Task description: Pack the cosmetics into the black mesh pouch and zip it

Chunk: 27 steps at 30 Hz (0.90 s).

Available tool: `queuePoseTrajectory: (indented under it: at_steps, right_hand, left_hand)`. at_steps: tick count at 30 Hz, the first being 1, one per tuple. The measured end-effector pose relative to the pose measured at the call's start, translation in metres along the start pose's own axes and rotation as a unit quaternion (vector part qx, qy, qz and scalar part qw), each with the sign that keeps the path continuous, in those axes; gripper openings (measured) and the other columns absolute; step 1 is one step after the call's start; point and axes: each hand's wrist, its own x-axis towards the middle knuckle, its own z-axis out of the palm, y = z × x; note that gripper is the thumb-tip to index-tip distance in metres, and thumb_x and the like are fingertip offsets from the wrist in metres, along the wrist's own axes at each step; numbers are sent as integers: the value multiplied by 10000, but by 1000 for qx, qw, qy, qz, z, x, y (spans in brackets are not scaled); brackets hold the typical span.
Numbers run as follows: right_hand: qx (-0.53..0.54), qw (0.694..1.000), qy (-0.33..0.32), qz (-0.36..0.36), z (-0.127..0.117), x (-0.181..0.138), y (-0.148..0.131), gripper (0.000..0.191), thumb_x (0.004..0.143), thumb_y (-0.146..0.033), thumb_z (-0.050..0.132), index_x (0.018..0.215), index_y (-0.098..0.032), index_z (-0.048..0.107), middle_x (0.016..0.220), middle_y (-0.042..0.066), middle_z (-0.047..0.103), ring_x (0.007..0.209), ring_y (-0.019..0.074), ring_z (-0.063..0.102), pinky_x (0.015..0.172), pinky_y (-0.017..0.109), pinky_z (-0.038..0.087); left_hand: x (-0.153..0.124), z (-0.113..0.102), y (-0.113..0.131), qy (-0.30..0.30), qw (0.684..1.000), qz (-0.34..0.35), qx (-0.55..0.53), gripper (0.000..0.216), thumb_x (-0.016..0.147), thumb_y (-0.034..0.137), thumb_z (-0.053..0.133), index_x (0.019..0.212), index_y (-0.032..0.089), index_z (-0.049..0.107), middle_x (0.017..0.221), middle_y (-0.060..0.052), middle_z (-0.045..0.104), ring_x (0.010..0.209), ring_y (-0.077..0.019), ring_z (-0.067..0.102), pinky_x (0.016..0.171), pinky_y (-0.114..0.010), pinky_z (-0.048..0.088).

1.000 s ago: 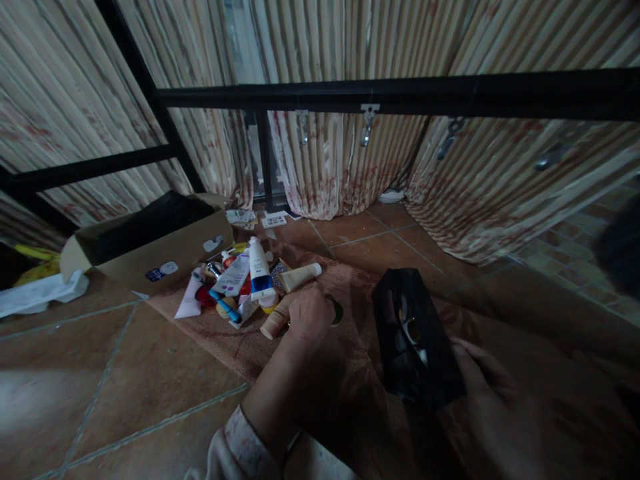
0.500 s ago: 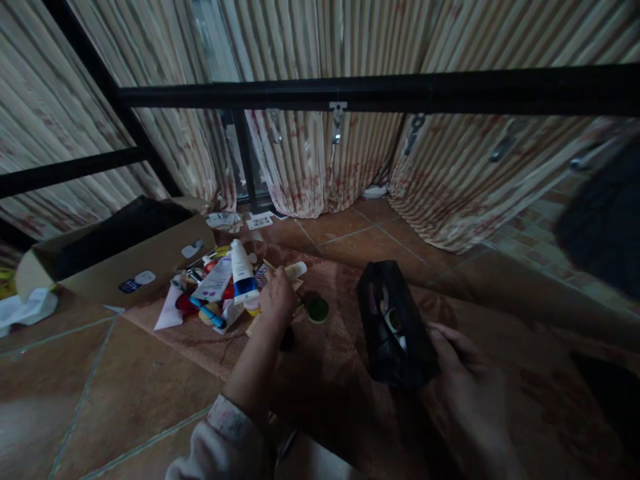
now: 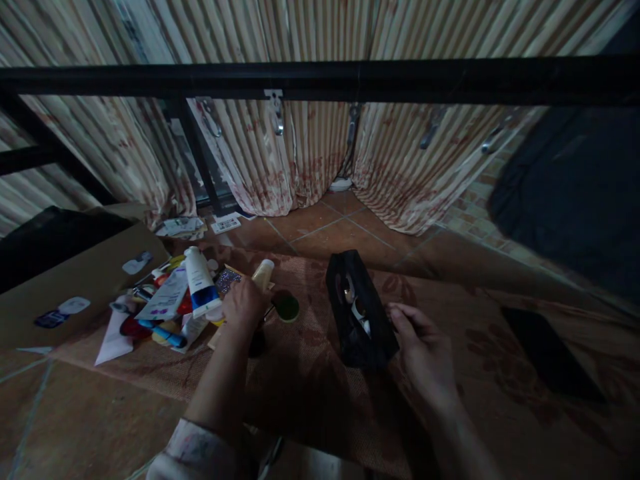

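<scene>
1. Grips the near edge of the black pouch (image 3: 364, 347) with the right hand (image 3: 425, 347); stands upright on the mat (image 3: 310, 393).
2. Rests the left hand (image 3: 245, 303), fingers curled down, on the toiletry pile; cannot tell whether anything is clasped.
3. Shows a beige tube (image 3: 263, 272) just beyond the left hand and a green lid (image 3: 287, 307) between the hands.
4. Shows a white tube (image 3: 199, 279) left of the left hand and a cardboard box (image 3: 75, 280) farther left.

striped curtains (image 3: 320, 160) behind black rail (image 3: 320, 80), tiled floor (image 3: 325, 233).
</scene>
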Motion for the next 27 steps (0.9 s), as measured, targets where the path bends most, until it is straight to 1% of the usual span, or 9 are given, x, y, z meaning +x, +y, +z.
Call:
queuePoseTrajectory:
  at_steps: [5, 9, 11, 13, 16, 18, 21, 23, 27]
  right_hand:
    - [-11, 1000, 1, 5, -1, 0, -3, 331, 770, -483, 616, 917, -202, 707, 959, 61, 723, 922, 238, 643, 827, 356, 458]
    - [-9, 1000, 9, -3, 0, 0, -2, 325, 780, -472, 606, 934, -203, 705, 975, 63, 723, 931, 238, 645, 831, 358, 456]
    - [-7, 1000, 14, -5, 0, -1, -1, 335, 777, -473, 607, 935, -195, 706, 981, 71, 722, 931, 243, 646, 831, 364, 459]
    - [-5, 1000, 11, -3, 1, -1, -1, 345, 775, -475, 608, 942, -190, 705, 982, 76, 721, 922, 244, 649, 825, 366, 465]
    - [-2, 1000, 5, -3, 2, -1, -1, 347, 775, -470, 612, 957, -189, 702, 999, 76, 717, 921, 238, 648, 816, 355, 472]
    - [-2, 1000, 5, -2, 3, -1, -1, 345, 772, -469, 618, 950, -186, 704, 1002, 76, 717, 923, 236, 646, 808, 345, 476]
    - [0, 1000, -2, 9, 3, -1, -1, 349, 775, -469, 619, 954, -181, 698, 989, 79, 719, 920, 241, 648, 801, 347, 484]
    - [8, 1000, -10, 18, 3, -1, -2, 360, 777, -476, 615, 969, -181, 691, 986, 79, 719, 911, 244, 652, 788, 348, 493]
    - [-3, 999, -15, 44, 3, -3, -5, 390, 755, -504, 621, 956, -178, 692, 971, 75, 724, 913, 255, 657, 764, 337, 507]
  left_hand:
    - [1, -8, 2, -9, 998, -17, -55, 533, 705, 594, 521, 893, 120, 675, 939, -210, 692, 939, -368, 634, 759, -407, 465]
    - [-7, -17, 8, -39, 970, 22, -240, 436, 723, 518, 503, 903, 158, 670, 827, -90, 692, 812, -259, 635, 661, -308, 437]
    - [-17, -19, 15, -85, 914, 45, -395, 402, 746, 497, 470, 841, 154, 656, 703, -40, 647, 655, -179, 585, 560, -254, 399]
    - [-31, -22, 24, -156, 822, 36, -546, 395, 752, 495, 458, 817, 144, 627, 614, -16, 588, 495, -115, 464, 460, -230, 331]
    - [-50, -24, 38, -259, 664, 46, -699, 384, 737, 427, 495, 963, 129, 581, 725, -33, 628, 426, -63, 346, 418, -218, 293]
    - [-57, -26, 43, -322, 593, 59, -736, 392, 735, 390, 501, 1012, 118, 559, 788, -60, 655, 419, -57, 346, 414, -218, 299]
    - [-62, -27, 46, -382, 522, 66, -760, 367, 752, 354, 478, 1029, 125, 552, 818, -79, 681, 422, -66, 377, 428, -223, 319]
    - [-63, -28, 45, -403, 490, 60, -770, 357, 770, 349, 455, 1026, 122, 557, 830, -94, 691, 427, -70, 390, 441, -227, 330]
    - [-64, -27, 45, -401, 477, 42, -781, 371, 808, 388, 428, 1021, 116, 563, 832, -109, 690, 437, -72, 384, 448, -230, 330]
